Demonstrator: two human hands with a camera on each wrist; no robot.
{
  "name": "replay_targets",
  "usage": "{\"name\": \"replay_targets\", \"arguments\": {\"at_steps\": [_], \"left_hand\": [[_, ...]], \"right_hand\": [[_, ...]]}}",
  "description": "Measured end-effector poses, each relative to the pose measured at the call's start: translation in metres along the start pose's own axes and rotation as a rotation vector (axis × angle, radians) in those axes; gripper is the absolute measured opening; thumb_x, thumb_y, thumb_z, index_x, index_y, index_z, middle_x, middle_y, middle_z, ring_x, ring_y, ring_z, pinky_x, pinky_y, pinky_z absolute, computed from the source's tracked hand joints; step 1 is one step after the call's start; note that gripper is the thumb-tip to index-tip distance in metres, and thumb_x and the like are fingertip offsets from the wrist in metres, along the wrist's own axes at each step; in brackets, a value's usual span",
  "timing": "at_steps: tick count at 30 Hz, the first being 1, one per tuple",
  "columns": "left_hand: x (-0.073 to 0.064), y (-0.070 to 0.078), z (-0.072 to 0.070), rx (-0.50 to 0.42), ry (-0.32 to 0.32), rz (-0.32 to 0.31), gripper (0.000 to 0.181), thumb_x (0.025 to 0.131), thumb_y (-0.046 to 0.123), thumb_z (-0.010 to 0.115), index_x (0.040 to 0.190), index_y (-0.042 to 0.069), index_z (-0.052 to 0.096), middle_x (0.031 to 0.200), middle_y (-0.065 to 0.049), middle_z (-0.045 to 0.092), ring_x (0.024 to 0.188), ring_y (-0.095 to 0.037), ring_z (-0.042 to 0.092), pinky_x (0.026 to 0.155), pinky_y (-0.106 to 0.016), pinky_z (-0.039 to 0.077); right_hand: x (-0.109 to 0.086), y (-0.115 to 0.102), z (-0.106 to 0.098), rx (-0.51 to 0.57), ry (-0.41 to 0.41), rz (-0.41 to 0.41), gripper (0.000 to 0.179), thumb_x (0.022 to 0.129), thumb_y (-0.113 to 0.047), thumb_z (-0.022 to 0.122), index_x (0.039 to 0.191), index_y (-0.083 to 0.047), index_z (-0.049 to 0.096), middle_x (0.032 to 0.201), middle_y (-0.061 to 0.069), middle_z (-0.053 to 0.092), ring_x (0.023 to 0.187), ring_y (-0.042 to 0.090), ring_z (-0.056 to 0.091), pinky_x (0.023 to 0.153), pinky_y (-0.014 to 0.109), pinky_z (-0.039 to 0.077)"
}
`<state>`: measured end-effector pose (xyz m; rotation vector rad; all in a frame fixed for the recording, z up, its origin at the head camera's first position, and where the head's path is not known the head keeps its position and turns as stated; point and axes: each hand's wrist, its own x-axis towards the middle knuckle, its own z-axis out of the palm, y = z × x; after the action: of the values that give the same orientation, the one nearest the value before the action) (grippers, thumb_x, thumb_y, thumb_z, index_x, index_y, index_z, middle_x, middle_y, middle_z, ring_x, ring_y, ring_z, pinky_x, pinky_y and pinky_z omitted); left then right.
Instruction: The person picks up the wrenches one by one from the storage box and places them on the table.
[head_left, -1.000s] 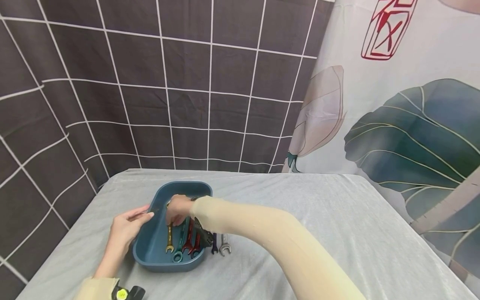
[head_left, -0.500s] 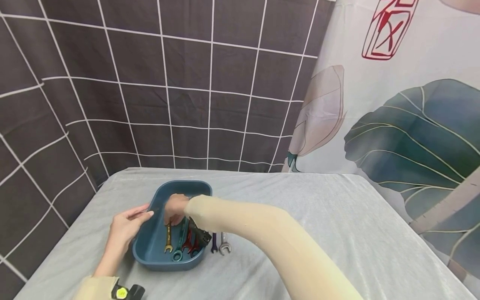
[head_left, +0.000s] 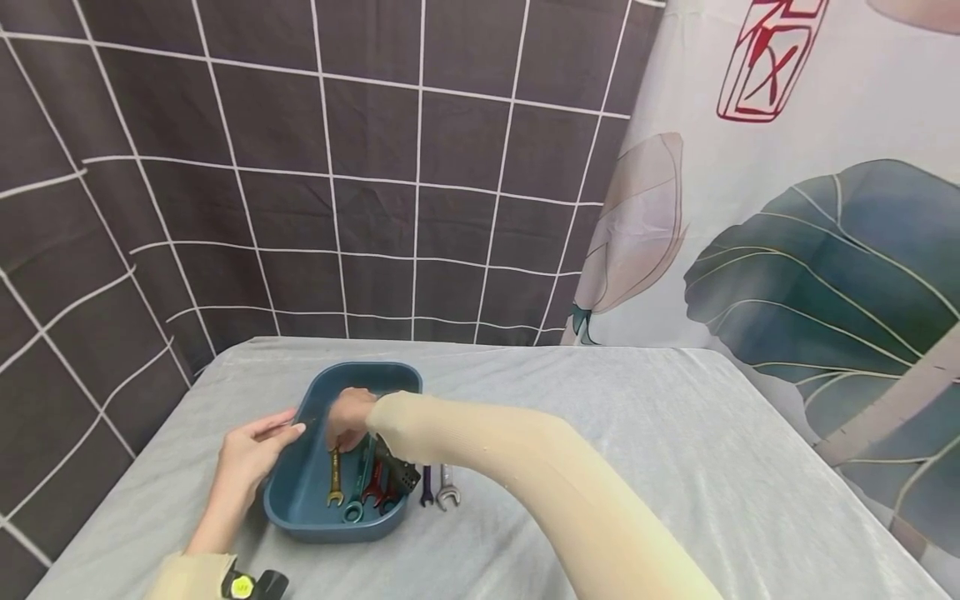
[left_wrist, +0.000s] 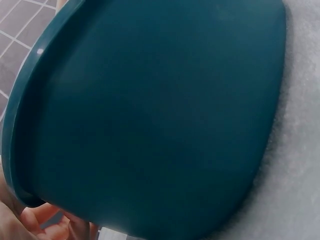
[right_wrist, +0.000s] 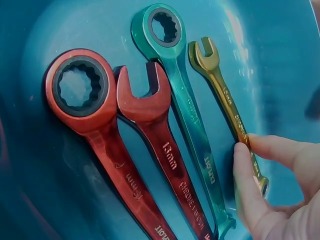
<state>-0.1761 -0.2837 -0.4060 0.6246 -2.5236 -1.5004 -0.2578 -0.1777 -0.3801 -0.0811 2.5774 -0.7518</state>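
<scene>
Gold wrench pinched in the right hand, inside the blue bin.
Head view: left hand noted at the bin's side, thumb and fingers closed over its rim; a purple wrench and a silver wrench lie just outside the bin's opposite wall, on grey cloth. Left wrist view: fingers curl under the bin's rim. Right wrist view: thumb and forefinger meet on the gold wrench's shaft, no gap seen; inside the bin beside it lie a green wrench, an open-ended red wrench and a ring-ended red wrench.
</scene>
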Motion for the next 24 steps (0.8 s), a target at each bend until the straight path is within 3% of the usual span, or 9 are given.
{"name": "replay_targets", "arguments": {"at_steps": [6,17,19,24], "left_hand": [[-0.0005,0.0003,0.0025,-0.019,-0.005,0.004,0.051,0.083,0.032,0.063,0.124,0.003,0.054,0.118,-0.019,0.06,0.109,-0.031,0.057,0.088,-0.043,0.049],[0.0008,0.0013,0.0023,-0.013,-0.002,0.001,0.05,0.082,0.031,0.064,0.123,0.003,0.055,0.116,-0.018,0.061,0.11,-0.031,0.056,0.088,-0.042,0.049],[0.001,0.0015,0.0025,-0.012,0.003,-0.001,0.049,0.082,0.03,0.063,0.122,0.002,0.055,0.115,-0.018,0.062,0.106,-0.028,0.059,0.087,-0.041,0.049],[0.0009,0.0003,0.0019,-0.007,0.015,-0.006,0.048,0.082,0.028,0.064,0.122,0.004,0.056,0.114,-0.016,0.063,0.089,-0.007,0.062,0.087,-0.039,0.05]], "right_hand": [[-0.0029,0.0042,-0.0036,0.044,-0.012,-0.017,0.014,0.062,0.001,0.077,0.058,-0.002,0.065,0.055,0.009,0.063,0.055,0.017,0.066,0.052,0.025,0.055],[-0.0019,0.0055,-0.0041,0.119,-0.011,-0.002,0.015,0.062,0.003,0.077,0.057,-0.001,0.063,0.056,0.011,0.064,0.058,0.019,0.067,0.053,0.025,0.055],[-0.0017,0.0054,-0.0042,0.124,-0.013,0.0,0.015,0.062,0.003,0.077,0.056,-0.001,0.063,0.055,0.01,0.063,0.055,0.017,0.066,0.051,0.024,0.055],[-0.0005,0.0047,-0.0017,0.119,-0.044,0.005,0.016,0.064,0.003,0.075,0.054,-0.001,0.064,0.053,0.008,0.063,0.047,0.013,0.062,0.044,0.022,0.051]]}}
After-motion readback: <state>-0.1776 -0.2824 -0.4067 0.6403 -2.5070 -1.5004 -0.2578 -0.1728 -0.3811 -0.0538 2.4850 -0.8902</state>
